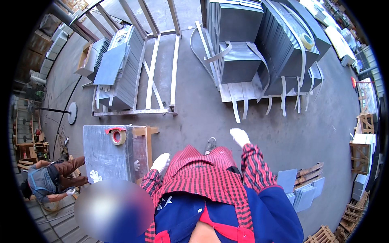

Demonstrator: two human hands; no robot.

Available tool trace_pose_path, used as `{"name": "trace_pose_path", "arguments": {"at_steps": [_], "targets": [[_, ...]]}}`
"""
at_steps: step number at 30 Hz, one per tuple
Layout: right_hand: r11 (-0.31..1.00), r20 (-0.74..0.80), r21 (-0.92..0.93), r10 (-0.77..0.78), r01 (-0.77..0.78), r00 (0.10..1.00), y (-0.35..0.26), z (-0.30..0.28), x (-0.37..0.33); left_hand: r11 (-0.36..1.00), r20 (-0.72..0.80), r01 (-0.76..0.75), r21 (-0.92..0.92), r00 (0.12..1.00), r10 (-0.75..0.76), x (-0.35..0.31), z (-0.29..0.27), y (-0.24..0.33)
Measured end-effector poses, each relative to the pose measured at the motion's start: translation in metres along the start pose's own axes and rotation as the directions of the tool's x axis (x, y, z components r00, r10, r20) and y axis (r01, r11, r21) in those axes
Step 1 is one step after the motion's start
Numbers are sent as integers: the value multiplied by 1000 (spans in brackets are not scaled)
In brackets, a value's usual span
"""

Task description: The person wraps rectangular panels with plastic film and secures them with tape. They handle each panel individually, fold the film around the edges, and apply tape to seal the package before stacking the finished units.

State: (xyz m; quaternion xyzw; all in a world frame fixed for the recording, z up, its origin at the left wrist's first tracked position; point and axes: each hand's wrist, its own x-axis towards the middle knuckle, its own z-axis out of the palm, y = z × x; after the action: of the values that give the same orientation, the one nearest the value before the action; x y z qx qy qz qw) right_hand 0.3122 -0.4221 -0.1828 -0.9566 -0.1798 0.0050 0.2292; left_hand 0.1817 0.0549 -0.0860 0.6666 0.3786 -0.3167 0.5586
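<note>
My left hand [161, 162], in a white glove, hangs by my left hip with nothing visible in it. It is nearest to the wooden-framed side of a grey plastic-wrapped stack [105, 156], apart from it. Ahead and to the right, my right hand [240, 137], also white-gloved, is held out over the floor, its fingers loosely bent and no object visible in it. A tape roll in a red dispenser [117, 137] lies on top of the wrapped stack. Another person's white-gloved hand [95, 176] rests at the stack's near edge.
Grey panels [111, 65] lie on a metal rack [162, 111] ahead left. Strapped panel stacks [283, 52] stand on a pallet ahead right. Flat panels [306, 197] lean by wooden slats at my right. A co-worker [44, 180] bends at the far left; a blurred person stands close left.
</note>
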Motion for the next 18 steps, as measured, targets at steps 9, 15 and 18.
{"name": "trace_pose_path", "arguments": {"at_steps": [9,15,18], "targets": [[995,311,54,58,-79,948,-4,-4,132,994,-43,73,-78,996,-77,38,11,41],[901,577,140,263,-411,773,-15,-16,144,941,59,-221,254,975,213,93,-15,45],[810,443,126,471,-573,763,16,-25,146,917,116,-240,319,970,214,126,-23,100]]}}
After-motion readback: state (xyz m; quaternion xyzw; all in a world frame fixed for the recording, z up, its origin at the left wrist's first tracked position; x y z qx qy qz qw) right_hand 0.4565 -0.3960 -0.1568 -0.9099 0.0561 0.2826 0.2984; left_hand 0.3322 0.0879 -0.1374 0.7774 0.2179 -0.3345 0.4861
